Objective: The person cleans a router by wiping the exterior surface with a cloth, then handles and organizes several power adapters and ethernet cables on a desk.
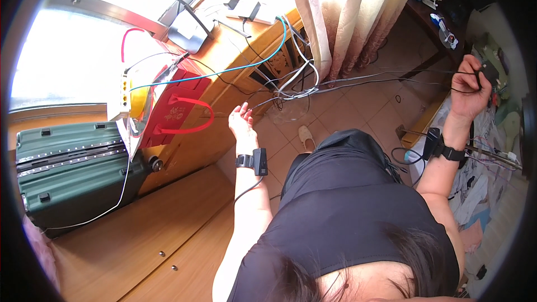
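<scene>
My right hand [470,88], raised at the far right, grips a thin black cable next to a black power adapter [486,76]. Dark cables [369,79] stretch from there across to a tangle of grey and white cables [300,91] by the wooden cabinet. My left hand [241,121] is palm up at the left end of the tangle; a thin dark cable meets its fingers, which look loosely curled, and whether they grip it is unclear. A teal network cable [209,76] arcs over the cabinet to a white box with yellow ports [124,92].
A black router [188,29] and white devices stand on the wooden cabinet [226,56]. A red gift bag [178,105] and a green suitcase [75,167] are at the left. Curtains [348,16] hang ahead. A dark table [436,29] stands at upper right; cables cross above the tiled floor.
</scene>
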